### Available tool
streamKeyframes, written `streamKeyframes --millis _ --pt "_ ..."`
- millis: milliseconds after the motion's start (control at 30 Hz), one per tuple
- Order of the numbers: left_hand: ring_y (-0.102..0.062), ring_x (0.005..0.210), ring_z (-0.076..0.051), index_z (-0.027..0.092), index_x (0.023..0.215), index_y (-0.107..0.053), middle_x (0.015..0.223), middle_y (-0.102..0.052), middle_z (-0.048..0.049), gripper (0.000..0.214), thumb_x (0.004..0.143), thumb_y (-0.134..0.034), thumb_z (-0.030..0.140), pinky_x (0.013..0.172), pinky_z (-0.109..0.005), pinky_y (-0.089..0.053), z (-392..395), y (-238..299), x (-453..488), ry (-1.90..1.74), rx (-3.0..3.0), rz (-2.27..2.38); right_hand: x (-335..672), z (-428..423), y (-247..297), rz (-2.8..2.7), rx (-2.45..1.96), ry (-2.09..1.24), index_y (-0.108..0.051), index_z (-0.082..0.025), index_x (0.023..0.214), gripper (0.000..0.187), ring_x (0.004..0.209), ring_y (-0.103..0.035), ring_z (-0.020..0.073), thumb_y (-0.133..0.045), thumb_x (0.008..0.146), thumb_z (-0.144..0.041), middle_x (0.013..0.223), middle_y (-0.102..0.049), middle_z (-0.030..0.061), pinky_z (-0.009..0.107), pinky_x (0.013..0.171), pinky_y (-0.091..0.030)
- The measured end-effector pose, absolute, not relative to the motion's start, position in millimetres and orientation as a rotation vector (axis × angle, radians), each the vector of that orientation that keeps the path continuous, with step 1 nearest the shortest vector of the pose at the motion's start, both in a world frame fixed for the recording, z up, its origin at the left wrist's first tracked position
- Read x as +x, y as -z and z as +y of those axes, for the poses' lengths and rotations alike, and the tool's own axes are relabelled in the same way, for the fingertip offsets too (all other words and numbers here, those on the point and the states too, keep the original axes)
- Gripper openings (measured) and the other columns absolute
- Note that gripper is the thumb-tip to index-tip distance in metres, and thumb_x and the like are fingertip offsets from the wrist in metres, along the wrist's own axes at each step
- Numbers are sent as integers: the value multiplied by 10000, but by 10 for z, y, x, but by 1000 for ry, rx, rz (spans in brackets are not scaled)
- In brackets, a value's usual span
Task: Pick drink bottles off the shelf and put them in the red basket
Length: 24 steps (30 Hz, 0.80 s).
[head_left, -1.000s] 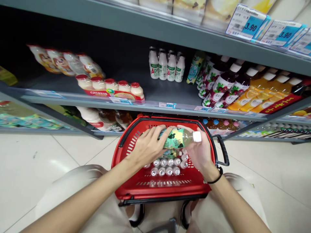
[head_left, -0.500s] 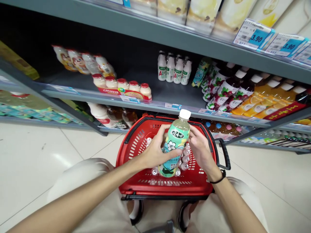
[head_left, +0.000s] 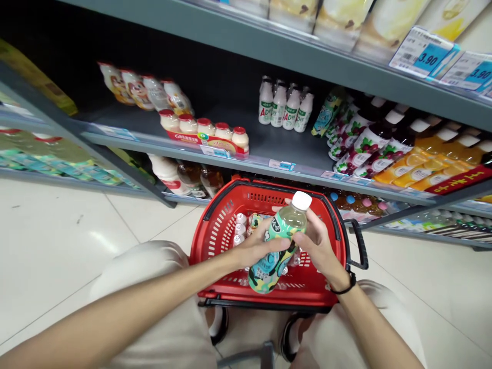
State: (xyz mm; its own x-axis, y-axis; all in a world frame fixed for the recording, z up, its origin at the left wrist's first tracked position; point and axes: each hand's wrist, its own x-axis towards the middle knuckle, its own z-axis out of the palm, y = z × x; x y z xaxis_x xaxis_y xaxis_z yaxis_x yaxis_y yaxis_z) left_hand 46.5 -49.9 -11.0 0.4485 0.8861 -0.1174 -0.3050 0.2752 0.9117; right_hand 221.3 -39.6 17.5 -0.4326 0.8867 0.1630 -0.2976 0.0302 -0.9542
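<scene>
A drink bottle (head_left: 274,251) with a white cap and a green and blue patterned label is tilted above the basket, its cap toward the shelf. My left hand (head_left: 255,246) is closed around its left side, thumb across the label. On the other side, my right hand (head_left: 317,246) grips the bottle near its shoulder, thumb on the front and fingers partly hidden behind it. Below both hands is a red shopping basket (head_left: 215,284), which holds several small bottles (head_left: 239,229) with pale tops; the held bottle and my hands hide part of the contents.
The grey shelf (head_left: 246,115) ahead carries red-capped yogurt drinks (head_left: 203,130), small white bottles (head_left: 282,107), purple-labelled juice (head_left: 369,138) and orange juice (head_left: 415,164). The basket's black handle (head_left: 359,246) sticks out right. My knees flank the basket above the tiled floor (head_left: 57,246).
The bottle has been turned in my hands, so another side of its label faces me. My right thumb has come onto its front. The view has shifted slightly.
</scene>
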Motion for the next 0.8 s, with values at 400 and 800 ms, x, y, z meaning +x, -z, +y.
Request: streamKeyframes --millis 400,800 --pt "-636 867 -204 143 1143 -677 966 -687 -53 570 763 -840 536 802 -317 -534 -454 80 563 -970 1118 683 2252 -371 -87 -1299 -712 -1595 -630 -237 1401 478 1201 -646 291 -643 965 -433 1295 -688 108 439 1009 -532" --pt "-632 891 -195 138 1128 -659 1009 -688 -54 582 749 -854 534 832 -309 -532 -444 155 557 -922 1109 712 2269 -384 -130 -1302 -656 -1613 -652 -252 1384 417 1247 -619 274 -598 975 -309 1329 -673 86 422 1053 -494"
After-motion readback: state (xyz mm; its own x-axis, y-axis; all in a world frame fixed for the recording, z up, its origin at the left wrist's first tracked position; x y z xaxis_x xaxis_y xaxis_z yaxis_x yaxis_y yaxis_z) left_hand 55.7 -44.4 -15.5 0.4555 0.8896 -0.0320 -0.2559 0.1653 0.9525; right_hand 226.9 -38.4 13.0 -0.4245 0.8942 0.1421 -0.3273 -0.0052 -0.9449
